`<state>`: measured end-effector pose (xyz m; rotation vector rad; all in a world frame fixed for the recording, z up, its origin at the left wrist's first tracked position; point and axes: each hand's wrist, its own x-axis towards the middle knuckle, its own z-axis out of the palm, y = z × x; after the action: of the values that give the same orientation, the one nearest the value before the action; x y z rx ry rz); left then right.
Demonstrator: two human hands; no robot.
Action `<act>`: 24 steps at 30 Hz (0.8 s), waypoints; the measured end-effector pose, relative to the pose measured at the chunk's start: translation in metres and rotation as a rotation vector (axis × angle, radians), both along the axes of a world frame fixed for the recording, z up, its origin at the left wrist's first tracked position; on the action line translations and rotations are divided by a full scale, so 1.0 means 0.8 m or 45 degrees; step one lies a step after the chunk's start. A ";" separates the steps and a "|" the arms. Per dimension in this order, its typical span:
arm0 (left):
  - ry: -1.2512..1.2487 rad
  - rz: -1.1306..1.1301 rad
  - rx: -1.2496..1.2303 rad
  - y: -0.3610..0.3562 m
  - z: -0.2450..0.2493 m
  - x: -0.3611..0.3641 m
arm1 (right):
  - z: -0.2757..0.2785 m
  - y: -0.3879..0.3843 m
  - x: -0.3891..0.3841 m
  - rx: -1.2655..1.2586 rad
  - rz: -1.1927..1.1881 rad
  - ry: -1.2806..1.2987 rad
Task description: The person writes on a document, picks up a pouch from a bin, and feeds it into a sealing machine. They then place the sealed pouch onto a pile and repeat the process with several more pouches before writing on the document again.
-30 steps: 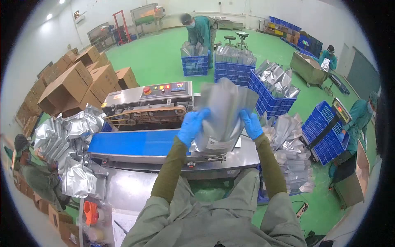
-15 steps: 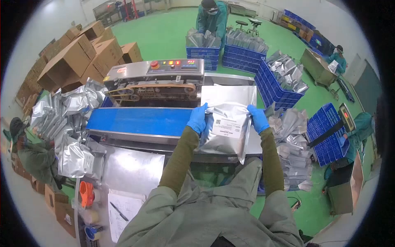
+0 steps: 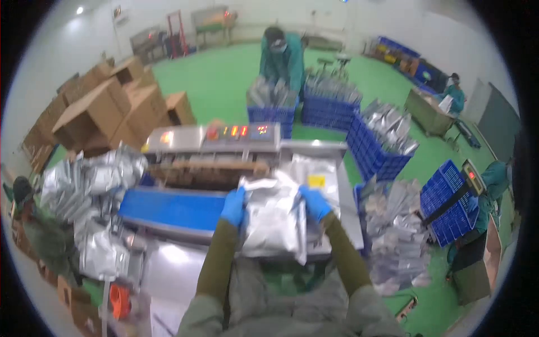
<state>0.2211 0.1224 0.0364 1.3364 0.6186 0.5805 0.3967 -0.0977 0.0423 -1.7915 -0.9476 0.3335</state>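
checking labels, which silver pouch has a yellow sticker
The flat pouch on the steel table, just behind the held pouch, which shows no yellow sticker.

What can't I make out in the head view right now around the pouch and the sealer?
Head view, motion blur throughout:
The foil pouch: its surface is smeared, so no print is readable.
The left hand and right hand: the fingers behind the pouch are hidden by it.
The sealer panel: red lights show, but the readout is too blurred to read.
The yellow label on the flat pouch behind: its text is too small and blurred.
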 end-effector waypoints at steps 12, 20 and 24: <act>0.245 0.327 0.514 0.050 0.051 -0.183 | -0.009 -0.214 -0.119 0.120 -0.283 1.132; 0.402 0.225 0.294 0.175 0.078 -0.231 | -0.085 -0.303 -0.146 0.208 -0.640 1.235; 0.064 0.109 -0.201 0.242 0.088 -0.258 | -0.131 -0.319 -0.151 0.198 -0.601 1.554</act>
<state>0.0146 0.3159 0.1067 1.1837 0.7505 0.5567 0.2758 -0.3529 -0.0626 -1.2405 0.2989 0.8655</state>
